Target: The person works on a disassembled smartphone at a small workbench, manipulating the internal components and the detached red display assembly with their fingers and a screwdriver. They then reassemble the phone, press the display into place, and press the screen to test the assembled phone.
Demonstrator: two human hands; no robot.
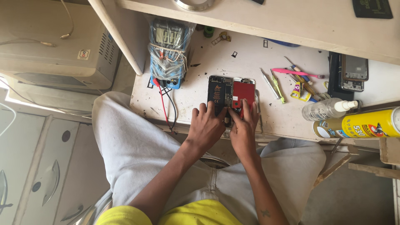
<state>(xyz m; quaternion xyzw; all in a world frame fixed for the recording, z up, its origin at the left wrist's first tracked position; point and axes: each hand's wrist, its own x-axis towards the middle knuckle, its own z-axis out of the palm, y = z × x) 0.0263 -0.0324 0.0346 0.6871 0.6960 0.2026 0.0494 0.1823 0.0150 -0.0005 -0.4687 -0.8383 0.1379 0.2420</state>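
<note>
An opened smartphone lies on the white workbench (287, 116) near its front edge: the body with a dark battery (218, 92) on the left, the red-backed screen panel (243, 92) folded open on the right. My left hand (205, 127) rests fingers-down on the lower end of the phone body. My right hand (243, 125) presses its fingertips on the lower part of the red panel, beside the hinge line. Both hands touch each other over the phone's bottom edge. No tool is visible in either hand.
A multimeter wrapped in plastic (168, 50) with red and black leads stands left of the phone. Screwdrivers (275, 85), a pink tool (296, 73), another phone (354, 73), a clear bottle (327, 109) and a yellow spray can (362, 124) lie right. A shelf overhangs the back.
</note>
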